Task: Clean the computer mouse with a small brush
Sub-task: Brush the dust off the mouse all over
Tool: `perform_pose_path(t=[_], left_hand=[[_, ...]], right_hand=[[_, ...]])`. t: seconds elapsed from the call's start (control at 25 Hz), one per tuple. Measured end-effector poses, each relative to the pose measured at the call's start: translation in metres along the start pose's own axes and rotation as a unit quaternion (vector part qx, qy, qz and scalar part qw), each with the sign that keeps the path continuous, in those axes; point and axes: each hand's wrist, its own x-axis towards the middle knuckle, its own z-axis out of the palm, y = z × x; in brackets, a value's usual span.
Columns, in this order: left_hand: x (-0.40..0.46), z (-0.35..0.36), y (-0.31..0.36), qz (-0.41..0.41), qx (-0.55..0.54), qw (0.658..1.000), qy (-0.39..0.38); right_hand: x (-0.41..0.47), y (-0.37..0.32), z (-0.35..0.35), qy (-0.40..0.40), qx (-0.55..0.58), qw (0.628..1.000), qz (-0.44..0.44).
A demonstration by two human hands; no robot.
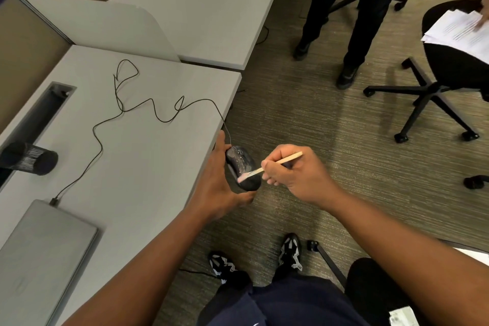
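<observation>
The person is sitting low in the frame, dark trousers and patterned sneakers [289, 251] showing over the carpet, and both forearms are reaching up toward the wired computer mouse [241, 167].

The mouse is being held in the air just off the near corner of the desk [148, 156], not resting on it. The left hand [219, 182] is cradling it from the desk side, thumb reaching under the near end and a finger stretching past the far end where the cord leaves; the fingers are wrapping the body, so the grip is closed on it. The right hand [293, 174] is sitting on the far side of the mouse from the desk, pinching the small brush [270, 165] pen-fashion, fingers tightly curled round its pale wooden handle.

The relation that matters: the mouse's long axis is running away from the person, slanting toward the desk corner, and the brush is lying across it, pinkish bristles touching the near half of the top shell. Pale dust is speckling the far half, so the strokes are likely needing to work along that axis, away from the body.

Beyond the mouse, its cable [132, 106] is looping over the desk to a closed grey laptop [39, 254] on the desk's near left. No brand or readable writing is showing; the printed sheets [460, 32] on a chair well beyond the mouse are too blurred.
</observation>
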Motion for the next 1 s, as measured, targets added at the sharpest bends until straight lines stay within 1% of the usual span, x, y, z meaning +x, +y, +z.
perform_pose_path(t=[0.04,0.16,0.2,0.24,0.28,0.36,0.4,0.48,0.56,0.64,0.68,0.76,0.8,0.84,0.96,1.0], left_hand=[[0.000,0.000,0.001,-0.002,-0.003,1.000,0.000],[-0.002,0.000,0.004,-0.006,-0.009,1.000,0.012],[-0.003,0.000,0.005,-0.006,-0.010,1.000,0.014],[-0.003,0.000,0.006,-0.008,-0.010,1.000,0.013],[-0.003,0.001,0.006,-0.010,-0.011,1.000,0.011],[-0.003,0.003,0.006,-0.009,-0.016,1.000,0.010],[-0.002,0.003,0.006,-0.007,-0.017,1.000,0.010],[-0.002,0.004,0.005,-0.005,-0.017,1.000,0.010],[-0.004,0.003,0.004,-0.006,-0.024,1.000,0.011],[-0.005,0.002,0.004,-0.003,-0.025,1.000,0.010],[-0.005,0.002,0.004,-0.003,-0.022,1.000,0.009],[-0.005,0.003,0.003,-0.004,-0.017,1.000,0.009],[-0.005,0.003,0.002,-0.003,-0.014,1.000,0.009],[-0.005,0.003,0.001,-0.004,-0.012,1.000,0.010],[-0.006,0.000,0.002,-0.012,-0.006,1.000,0.017],[-0.006,0.000,0.003,-0.013,-0.002,1.000,0.019]], right_hand=[[0.000,0.002,0.001,0.008,-0.015,1.000,0.005],[0.002,0.008,-0.008,0.086,-0.101,0.991,-0.002],[0.002,0.008,-0.011,0.105,-0.107,0.989,-0.004],[0.003,0.007,-0.012,0.106,-0.091,0.990,-0.009],[0.003,0.004,-0.012,0.089,-0.058,0.994,-0.009],[0.002,0.001,-0.006,0.027,0.005,1.000,0.014],[0.001,0.001,-0.004,0.009,0.007,1.000,0.028],[0.002,0.003,-0.006,0.026,-0.025,0.999,0.039],[0.003,0.004,-0.011,0.072,-0.056,0.995,0.032],[0.003,0.002,-0.014,0.091,-0.035,0.995,0.023],[0.002,0.000,-0.013,0.074,-0.011,0.997,0.022],[-0.001,-0.002,-0.007,0.009,0.018,0.999,0.025],[-0.002,-0.002,-0.003,-0.011,0.009,1.000,0.021],[-0.003,0.000,-0.001,-0.014,-0.013,1.000,0.012],[-0.004,0.006,-0.004,0.048,-0.085,0.995,-0.019],[-0.005,0.007,-0.005,0.064,-0.091,0.993,-0.029]])
